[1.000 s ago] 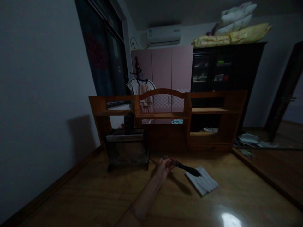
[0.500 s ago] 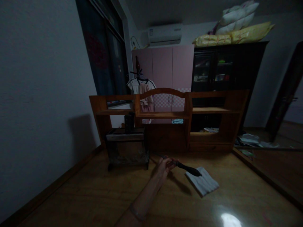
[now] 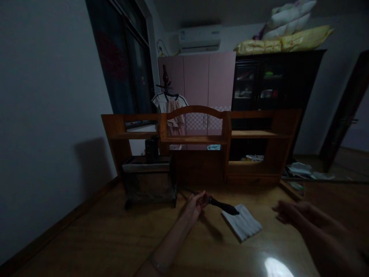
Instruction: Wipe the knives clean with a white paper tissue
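Observation:
My left hand (image 3: 196, 204) is closed round the thin shaft of a long tool with a black handle (image 3: 225, 207). The handle points right, over the upper edge of a folded white cloth (image 3: 243, 223) lying on the wooden table. Past my fingers the shaft runs left towards a dark glass-sided box (image 3: 148, 181); its tip and exact kind are too dim to tell. At the right, apart from the cloth and the tool, my right hand (image 3: 305, 221) is in the air, dark and blurred. Its fingers seem bunched, but whether they hold anything does not show.
Behind the box stands a wooden shelf unit (image 3: 196, 140) along the table's far edge. A black upright object (image 3: 152, 150) rests on the box. The wall (image 3: 57, 154) borders the table on the left, and a raised wooden edge (image 3: 290, 190) is at the right.
My right hand has come into view from the right. My left hand still grips the tool; the whole scene has shifted slightly left in view.

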### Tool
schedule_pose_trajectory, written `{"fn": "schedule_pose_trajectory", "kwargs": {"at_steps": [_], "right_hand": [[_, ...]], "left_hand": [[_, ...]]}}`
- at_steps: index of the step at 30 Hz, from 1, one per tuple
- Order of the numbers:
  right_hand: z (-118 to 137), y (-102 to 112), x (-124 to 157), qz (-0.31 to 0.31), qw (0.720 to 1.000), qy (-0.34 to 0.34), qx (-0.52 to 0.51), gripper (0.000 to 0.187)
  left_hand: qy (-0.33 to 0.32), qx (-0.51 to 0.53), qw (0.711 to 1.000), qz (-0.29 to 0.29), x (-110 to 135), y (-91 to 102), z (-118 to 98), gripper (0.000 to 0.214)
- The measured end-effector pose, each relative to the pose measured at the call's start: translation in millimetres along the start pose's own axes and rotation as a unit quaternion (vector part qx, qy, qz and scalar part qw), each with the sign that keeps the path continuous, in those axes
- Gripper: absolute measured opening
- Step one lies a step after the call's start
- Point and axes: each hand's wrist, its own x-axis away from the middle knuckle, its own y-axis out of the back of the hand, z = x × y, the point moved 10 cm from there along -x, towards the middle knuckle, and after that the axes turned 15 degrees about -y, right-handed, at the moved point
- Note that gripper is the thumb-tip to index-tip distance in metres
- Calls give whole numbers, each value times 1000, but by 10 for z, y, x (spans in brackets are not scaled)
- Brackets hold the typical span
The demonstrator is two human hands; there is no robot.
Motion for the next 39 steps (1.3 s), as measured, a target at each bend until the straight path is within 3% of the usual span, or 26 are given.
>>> {"fn": "schedule_pose_trajectory", "kwargs": {"at_steps": [2,5,10,15,22,29,31,35,39], "right_hand": [[-122,-165,-318,5,1000,-22,-6,35],[-300,-490,-740,52,998,37,20,36],[-774,-775,-1041,94,987,78,109,33],[-975,-897,-999,133,974,61,172,32],[-906,-1047,-867,126,968,61,207,38],[-1215,-1331,-845,226,948,12,225,33],[-1199,-1361,-821,245,949,16,200,31],[-1012,-1268,-789,213,973,-2,88,32],[-814,-1385,-534,306,948,-80,-35,35]], "left_hand": [[-12,-7,1000,10,-13,4,9,24],[-15,-30,999,25,-15,10,56,34],[-5,-62,996,58,36,-121,82,57],[4,-96,994,48,68,-166,93,74],[19,-150,988,37,83,-119,150,60],[15,-141,987,69,136,-215,155,45],[15,-141,987,79,149,-243,148,40],[22,-146,985,84,170,-275,144,39],[18,-143,986,79,173,-290,144,41]]}}
